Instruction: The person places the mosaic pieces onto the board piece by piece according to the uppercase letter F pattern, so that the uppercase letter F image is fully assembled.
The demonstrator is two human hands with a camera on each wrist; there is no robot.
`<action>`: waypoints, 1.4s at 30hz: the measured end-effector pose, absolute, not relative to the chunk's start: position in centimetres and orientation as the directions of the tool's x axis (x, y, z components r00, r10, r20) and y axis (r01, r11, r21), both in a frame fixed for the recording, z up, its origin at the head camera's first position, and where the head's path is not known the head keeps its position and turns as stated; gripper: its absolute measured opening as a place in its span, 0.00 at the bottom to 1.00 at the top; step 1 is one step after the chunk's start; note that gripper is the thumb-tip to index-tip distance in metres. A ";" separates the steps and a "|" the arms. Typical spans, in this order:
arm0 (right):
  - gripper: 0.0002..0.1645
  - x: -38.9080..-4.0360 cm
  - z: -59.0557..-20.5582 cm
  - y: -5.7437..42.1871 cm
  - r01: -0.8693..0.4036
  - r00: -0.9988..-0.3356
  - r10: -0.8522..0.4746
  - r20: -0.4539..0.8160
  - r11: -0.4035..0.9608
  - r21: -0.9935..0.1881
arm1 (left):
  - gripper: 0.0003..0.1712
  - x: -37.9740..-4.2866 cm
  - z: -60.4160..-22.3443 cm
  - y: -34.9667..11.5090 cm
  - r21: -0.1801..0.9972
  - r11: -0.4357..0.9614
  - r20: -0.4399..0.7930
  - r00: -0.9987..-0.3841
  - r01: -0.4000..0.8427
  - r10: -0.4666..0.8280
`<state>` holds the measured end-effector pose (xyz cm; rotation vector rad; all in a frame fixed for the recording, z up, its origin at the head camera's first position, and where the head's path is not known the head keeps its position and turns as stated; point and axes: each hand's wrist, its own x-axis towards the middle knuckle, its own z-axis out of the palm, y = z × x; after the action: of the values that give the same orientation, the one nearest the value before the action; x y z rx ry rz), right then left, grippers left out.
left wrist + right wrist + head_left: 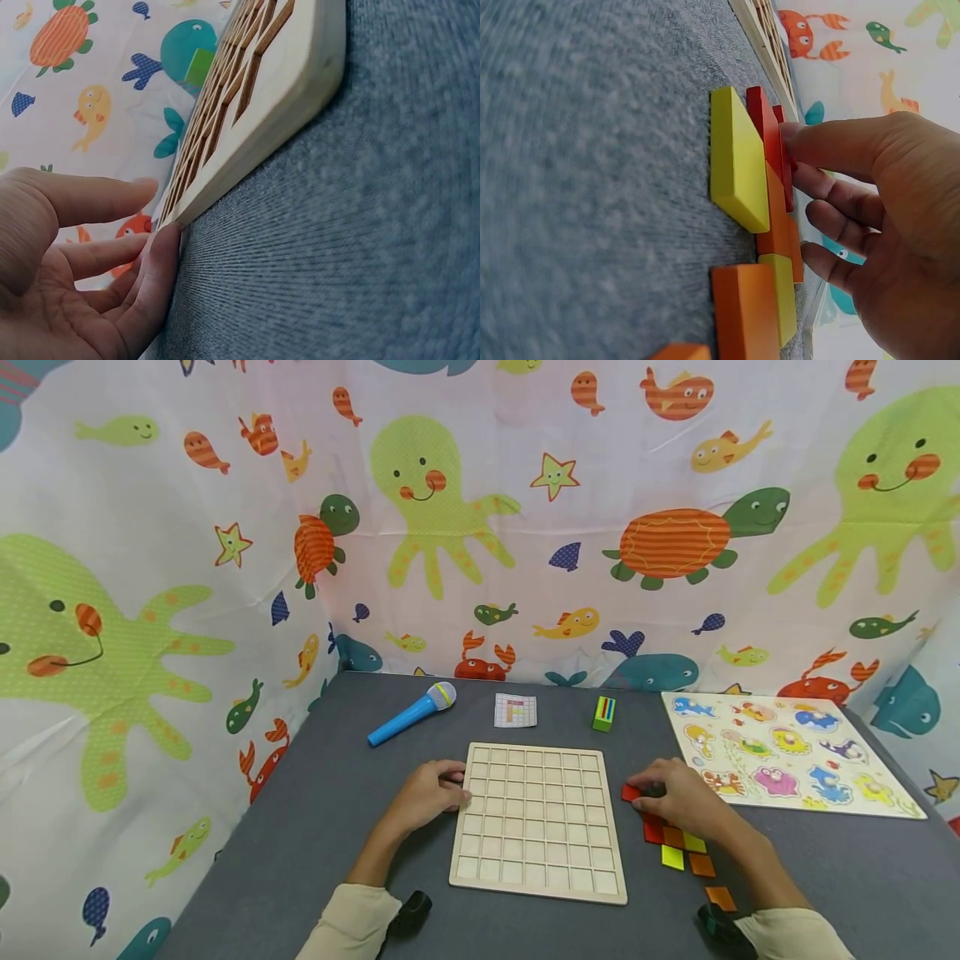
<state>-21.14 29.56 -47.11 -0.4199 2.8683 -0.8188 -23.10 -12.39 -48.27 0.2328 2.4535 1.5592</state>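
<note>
A wooden grid board (540,892) with square recesses lies flat on the table between both hands. My left hand (427,795) rests its fingertips on the board's left edge; the left wrist view shows a fingertip against the corner of the rim (247,161). To the right of the board, my right hand (684,793) pinches a red square tile (629,792) between thumb and fingers. Below that hand lie another red tile (653,832), orange tiles (701,865) and yellow tiles (672,857), some side by side. In the right wrist view a yellow tile (739,165) lies nearest the camera.
Behind the board are a blue toy microphone (408,717), a small card with a coloured grid (515,711) and a green block with coloured stripes (603,714). A sea-animal puzzle board (795,756) lies at the back right. A sea-animal printed cloth (465,618) hangs around the grey table (300,860).
</note>
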 end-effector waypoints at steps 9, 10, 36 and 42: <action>0.19 -21.2 -47.2 29.4 -0.248 -0.954 -0.299 -0.021 0.827 -0.504 | 0.33 -23.3 -48.4 -12.3 0.909 0.416 -0.124 -0.963 -0.014 0.238; 0.18 -21.2 -47.2 29.3 -0.251 -0.954 -0.299 -0.015 0.826 -0.505 | 0.33 -23.3 -48.4 -12.4 0.909 0.417 -0.124 -0.964 -0.014 0.237; 0.22 -21.8 -46.9 25.1 -0.293 -0.948 -0.313 0.064 0.773 -0.562 | 0.32 -23.6 -48.6 -12.8 0.884 0.465 -0.086 -0.961 0.049 0.264; 0.20 -21.9 -46.7 23.8 -0.311 -0.939 -0.337 0.063 0.761 -0.569 | 0.32 -23.5 -48.5 -12.8 0.887 0.459 -0.088 -0.964 0.039 0.253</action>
<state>-21.91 23.79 -46.67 -0.5353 2.9080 -0.9273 -23.46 -12.82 -48.50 0.2538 2.5006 1.5120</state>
